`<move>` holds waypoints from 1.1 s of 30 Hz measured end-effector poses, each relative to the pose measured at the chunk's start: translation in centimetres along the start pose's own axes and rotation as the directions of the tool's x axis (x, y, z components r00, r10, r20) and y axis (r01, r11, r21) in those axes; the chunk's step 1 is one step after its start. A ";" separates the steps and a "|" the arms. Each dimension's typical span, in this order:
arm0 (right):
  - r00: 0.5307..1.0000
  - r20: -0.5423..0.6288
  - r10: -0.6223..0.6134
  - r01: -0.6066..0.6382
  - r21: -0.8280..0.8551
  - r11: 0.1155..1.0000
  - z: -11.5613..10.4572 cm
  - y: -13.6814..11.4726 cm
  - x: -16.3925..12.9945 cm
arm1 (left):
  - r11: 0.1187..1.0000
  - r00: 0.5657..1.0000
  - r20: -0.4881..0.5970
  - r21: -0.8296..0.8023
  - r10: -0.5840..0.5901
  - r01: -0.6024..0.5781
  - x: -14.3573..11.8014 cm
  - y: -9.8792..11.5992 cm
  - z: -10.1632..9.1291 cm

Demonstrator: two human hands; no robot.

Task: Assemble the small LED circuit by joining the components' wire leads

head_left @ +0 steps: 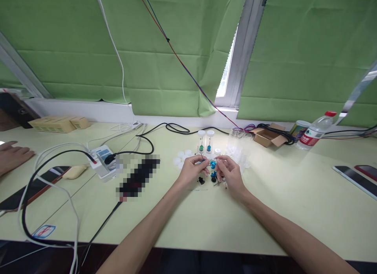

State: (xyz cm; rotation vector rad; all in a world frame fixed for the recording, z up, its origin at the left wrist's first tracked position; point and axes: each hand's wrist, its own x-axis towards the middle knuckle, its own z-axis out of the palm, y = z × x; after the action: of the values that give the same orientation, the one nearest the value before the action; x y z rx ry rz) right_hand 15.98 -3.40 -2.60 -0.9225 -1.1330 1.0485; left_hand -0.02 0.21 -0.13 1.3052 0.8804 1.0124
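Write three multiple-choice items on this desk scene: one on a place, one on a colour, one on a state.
1. Where does the cardboard box stand?
A. beyond the right hand, near the window wall
B. at the near table edge
C. on the power strip

2. What colour is the small part between the two hands' fingers?
A. red
B. blue
C. yellow

3. How does the water bottle at the far right stand?
A. uncapped and upright
B. crushed flat
C. capped with a red cap, lying tilted

Answers: 1 A, the open box sits far back, right of the clear jars. 2 B, the left hand and right hand meet on a shiny blue piece. 3 C, its red cap is on and it leans over.
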 end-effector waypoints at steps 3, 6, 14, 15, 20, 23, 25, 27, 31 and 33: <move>0.999 0.034 -0.013 0.013 0.005 1.000 0.0 -0.1 -0.1 | 0.999 1.000 0.008 -0.039 -0.005 0.005 -0.1 0.0 -0.1; 0.998 0.039 -0.045 0.045 -0.002 0.999 -0.1 0.0 -0.1 | 0.997 1.000 0.021 -0.081 -0.009 0.010 -0.2 0.1 0.0; 0.997 0.031 -0.076 0.075 0.019 0.997 0.0 -0.1 0.0 | 0.996 0.999 0.043 -0.093 0.009 -0.005 -0.1 -0.1 -0.1; 0.997 0.027 -0.074 0.074 0.017 0.997 0.0 -0.1 0.0 | 0.996 0.999 0.040 -0.086 0.011 -0.007 -0.1 -0.1 0.0; 0.997 0.004 -0.078 0.078 0.013 0.997 0.1 -0.3 -0.1 | 1.000 1.000 0.011 0.011 0.022 -0.022 -0.2 0.4 0.3; 0.997 -0.009 -0.079 0.079 0.017 0.997 0.1 -0.3 -0.2 | 0.998 0.999 0.010 0.054 0.039 -0.039 -0.3 0.6 0.4; 0.998 -0.023 -0.064 0.065 0.022 0.998 0.1 -0.4 -0.2 | 0.997 0.999 0.014 0.064 0.050 -0.050 -0.3 0.6 0.5; 0.998 -0.030 -0.050 0.051 0.027 0.998 0.1 -0.5 -0.1 | 0.996 0.998 0.020 0.070 0.058 -0.059 -0.2 0.5 0.4; 0.998 -0.038 -0.045 0.046 0.024 0.999 0.1 -0.4 0.0 | 0.995 0.997 0.038 0.080 0.063 -0.066 -0.1 0.2 0.4; 0.998 -0.038 -0.044 0.045 0.017 0.999 0.0 -0.3 0.1 | 0.994 0.997 0.043 0.085 0.065 -0.068 -0.1 0.1 0.4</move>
State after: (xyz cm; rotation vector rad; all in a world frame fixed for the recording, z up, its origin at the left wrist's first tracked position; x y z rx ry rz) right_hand 16.01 -3.42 -2.32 -0.8951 -1.1068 0.9999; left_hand 0.28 0.02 -0.01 1.4314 0.8627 1.0055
